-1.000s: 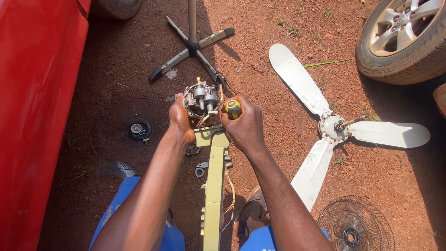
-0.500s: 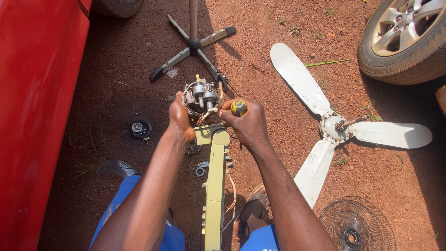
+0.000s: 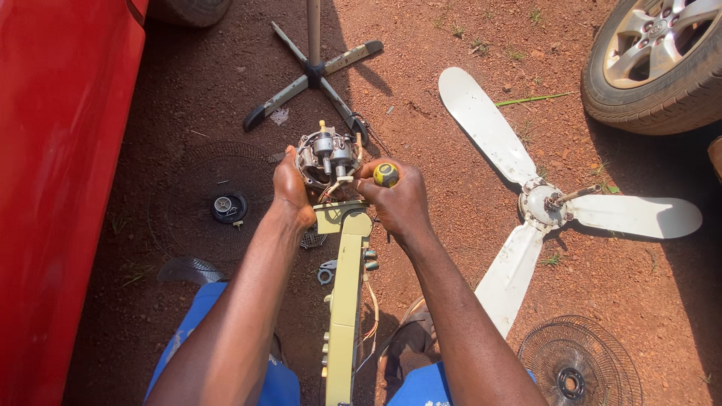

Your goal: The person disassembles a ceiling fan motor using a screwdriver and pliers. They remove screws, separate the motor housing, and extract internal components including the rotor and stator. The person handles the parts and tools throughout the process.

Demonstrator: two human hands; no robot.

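Note:
A bare grey fan motor with loose wires sits at the top of a pale yellow-green fan neck housing that runs down between my knees. My left hand grips the motor's left side and steadies it. My right hand is closed around a screwdriver with a yellow and black handle, its handle end facing up and its tip hidden at the motor's right side near the housing.
A red car body fills the left. A cross-shaped fan stand lies beyond the motor. A white three-blade ceiling fan lies right, a car wheel top right, wire fan grilles bottom right and at left.
My right hand with the screwdriver has shifted slightly and turned at the motor's right side. My left hand stays on the motor.

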